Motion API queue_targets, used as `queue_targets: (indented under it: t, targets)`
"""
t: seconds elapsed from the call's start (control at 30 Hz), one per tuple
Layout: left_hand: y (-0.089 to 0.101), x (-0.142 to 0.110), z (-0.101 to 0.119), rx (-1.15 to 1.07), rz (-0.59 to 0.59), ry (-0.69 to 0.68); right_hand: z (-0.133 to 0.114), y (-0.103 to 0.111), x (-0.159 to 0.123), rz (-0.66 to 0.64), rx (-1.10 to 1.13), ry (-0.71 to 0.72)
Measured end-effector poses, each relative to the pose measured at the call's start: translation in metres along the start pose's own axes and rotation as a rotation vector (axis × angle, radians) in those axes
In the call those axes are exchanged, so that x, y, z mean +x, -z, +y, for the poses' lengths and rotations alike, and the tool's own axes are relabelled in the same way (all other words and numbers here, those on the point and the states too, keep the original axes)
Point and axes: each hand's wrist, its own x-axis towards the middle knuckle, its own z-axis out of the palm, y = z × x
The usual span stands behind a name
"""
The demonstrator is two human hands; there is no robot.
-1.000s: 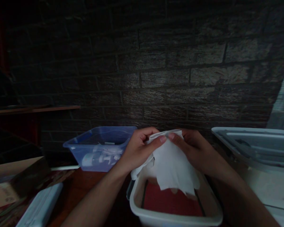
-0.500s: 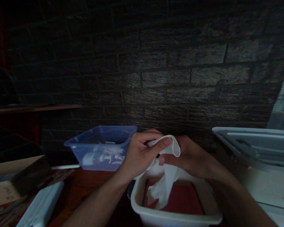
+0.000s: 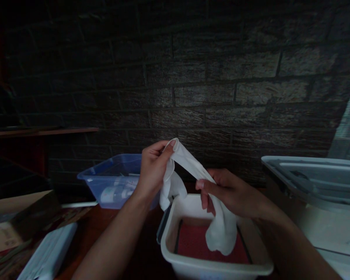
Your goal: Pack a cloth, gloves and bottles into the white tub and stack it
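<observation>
My left hand point(image 3: 152, 168) pinches the upper end of a white cloth point(image 3: 192, 182) and holds it raised. My right hand point(image 3: 228, 191) grips the same cloth lower down, thumb and fingers closed around it. The cloth stretches diagonally between both hands. Its loose end hangs into a white plastic tub point(image 3: 212, 268) with a red bottom, directly below my hands.
A blue translucent bin point(image 3: 111, 182) with bottles inside stands behind my left hand. A large grey-white lidded container point(image 3: 317, 175) sits at the right. At the lower left lie a cardboard box point(image 3: 14, 221) and a pale flat object point(image 3: 49, 252). A dark brick wall point(image 3: 192, 77) closes the back.
My left hand has lifted its end of the cloth up and left. The right hand slid down along it, so the bunched cloth is now drawn out long.
</observation>
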Motion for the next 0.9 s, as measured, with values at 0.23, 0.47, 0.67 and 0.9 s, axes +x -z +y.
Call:
queue_targets:
  t: [0.23, 0.47, 0.67, 0.9]
  targets:
    - [0.009, 0.010, -0.002, -0.019, 0.081, -0.032, -0.002, 0.001, -0.007, -0.024, 0.072, -0.061]
    - [0.020, 0.022, -0.005, -0.028, 0.194, -0.093, -0.007, 0.005, -0.012, -0.029, -0.066, -0.071]
    - [0.030, 0.034, -0.010, -0.041, 0.256, -0.122, -0.008, 0.006, -0.021, -0.072, -0.221, -0.139]
    - [0.025, 0.025, -0.001, 0.028, 0.183, -0.091, -0.004, 0.014, -0.030, -0.011, -0.529, -0.185]
